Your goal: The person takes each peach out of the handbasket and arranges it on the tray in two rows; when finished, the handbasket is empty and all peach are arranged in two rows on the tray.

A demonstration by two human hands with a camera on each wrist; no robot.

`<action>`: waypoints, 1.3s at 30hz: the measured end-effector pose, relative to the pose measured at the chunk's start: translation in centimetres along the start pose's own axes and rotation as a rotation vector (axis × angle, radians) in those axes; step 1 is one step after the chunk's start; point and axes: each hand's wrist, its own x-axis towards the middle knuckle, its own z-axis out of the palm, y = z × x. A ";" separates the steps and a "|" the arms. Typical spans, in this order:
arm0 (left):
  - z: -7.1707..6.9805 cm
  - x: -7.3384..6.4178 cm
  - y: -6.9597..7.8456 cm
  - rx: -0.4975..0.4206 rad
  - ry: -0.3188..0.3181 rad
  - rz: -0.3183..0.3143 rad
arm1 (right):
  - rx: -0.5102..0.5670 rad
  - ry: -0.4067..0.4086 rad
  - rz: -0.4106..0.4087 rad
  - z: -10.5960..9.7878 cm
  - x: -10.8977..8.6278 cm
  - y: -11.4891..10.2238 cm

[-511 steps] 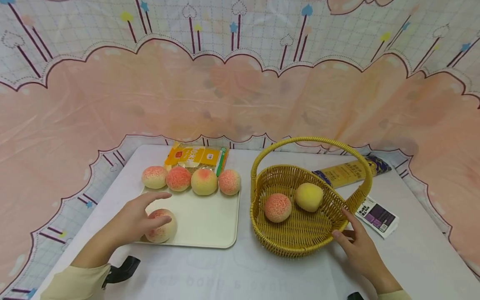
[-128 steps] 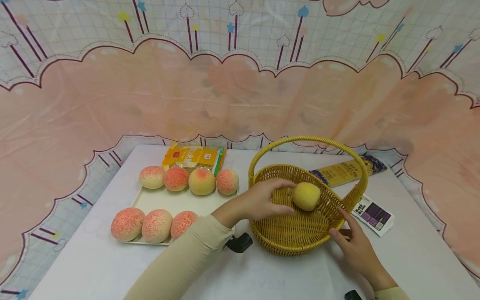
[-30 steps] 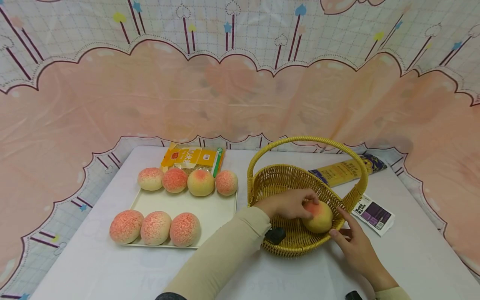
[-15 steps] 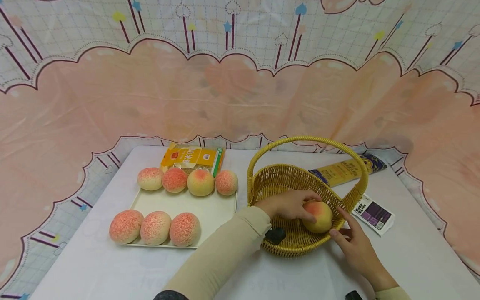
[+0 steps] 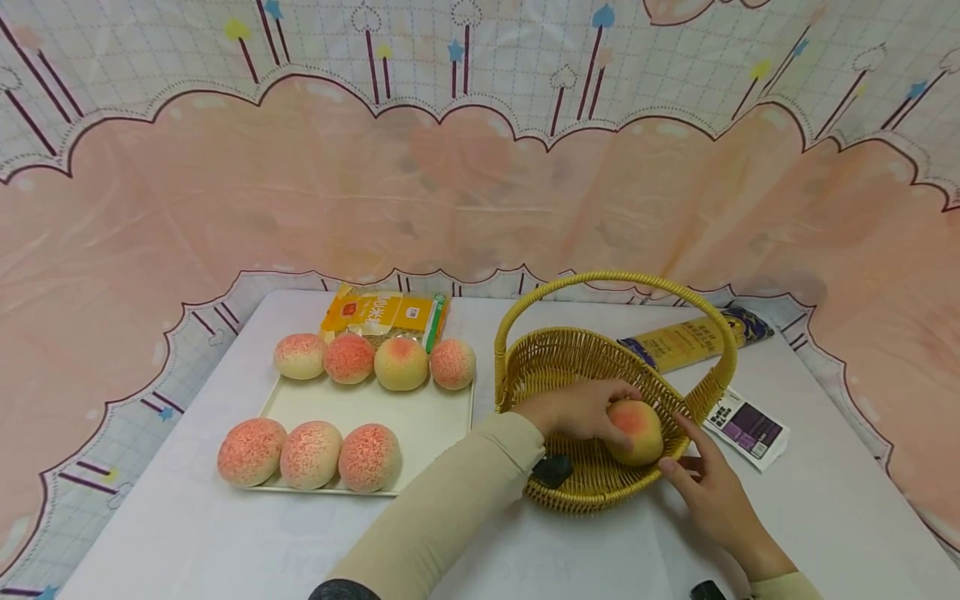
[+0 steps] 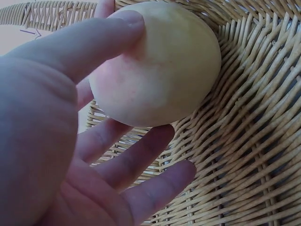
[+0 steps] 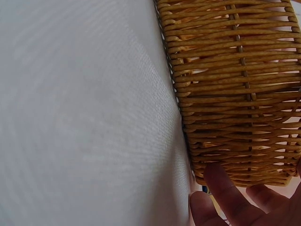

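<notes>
In the head view my left hand [image 5: 581,408] reaches into a yellow wicker basket [image 5: 566,492] and holds a peach [image 5: 641,437], yellow with an orange-pink blush. In the left wrist view the thumb presses on the near side of the peach [image 6: 164,70], fingers curve round its far side, and the lowest fingers stand off it. The peach lies low against the woven wall. My right hand [image 5: 712,492] grips the basket's right rim with thumb and index finger. Its other fingers reach under the outer wall in the right wrist view, close to the basket's side [image 7: 235,94].
Left of the basket lies a cream tray [image 5: 442,450]. A back row of several peaches [image 5: 401,364] and a front row of three peaches [image 5: 311,454] sit along its edges. Behind are an orange food bag [image 5: 386,312], a long yellow-blue packet [image 5: 682,346] and a purple-white pouch [image 5: 753,429].
Since the oldest frame, two speckled peaches have joined the tray's front row, one out of the basket. The last peach has turned blush-side up and shifted nearer under my left hand. The right hand stays put.
</notes>
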 end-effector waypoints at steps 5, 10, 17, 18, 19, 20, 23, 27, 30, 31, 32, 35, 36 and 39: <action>-0.1 -0.1 0.1 0.045 0.004 0.004 | -0.002 -0.003 0.007 0.0 0.0 -0.1; -0.4 -0.4 0.0 0.049 0.010 0.022 | 0.005 -0.007 0.014 0.0 0.0 -0.2; -1.1 -1.4 0.0 0.023 0.034 0.047 | 0.002 -0.003 0.011 0.0 0.0 -0.2; -1.2 -1.5 0.0 0.018 0.038 0.052 | 0.002 -0.002 0.010 -0.1 0.0 -0.2; -1.2 -1.6 0.1 0.015 0.041 0.056 | 0.001 -0.002 0.008 -0.1 0.0 -0.3; -1.3 -1.7 0.1 0.010 0.044 0.061 | -0.002 -0.002 0.007 -0.1 0.0 -0.3; -1.6 -2.2 0.2 0.002 0.045 0.073 | -0.004 -0.003 0.008 -0.1 0.0 -0.3; -1.9 -2.8 0.3 0.026 0.056 0.108 | -0.002 -0.007 0.015 -0.1 0.0 -0.4; -2.2 -3.4 0.3 0.080 0.071 0.141 | 0.001 -0.010 0.019 -0.1 0.0 -0.5; -2.3 -3.7 0.3 0.093 0.074 0.147 | 0.002 -0.011 0.020 -0.1 0.0 -0.4; -2.3 -3.9 0.3 0.108 0.078 0.153 | 0.001 -0.011 0.020 -0.1 0.0 -0.4; -2.5 -4.7 0.3 0.121 0.084 0.157 | 0.001 -0.013 0.020 -0.1 0.0 -0.3; -2.6 -4.9 0.3 0.117 0.086 0.161 | 0.002 -0.013 0.020 -0.1 0.0 -0.3; -2.7 -5.8 0.5 0.120 0.085 0.172 | 0.000 -0.021 0.028 -0.1 0.0 -0.2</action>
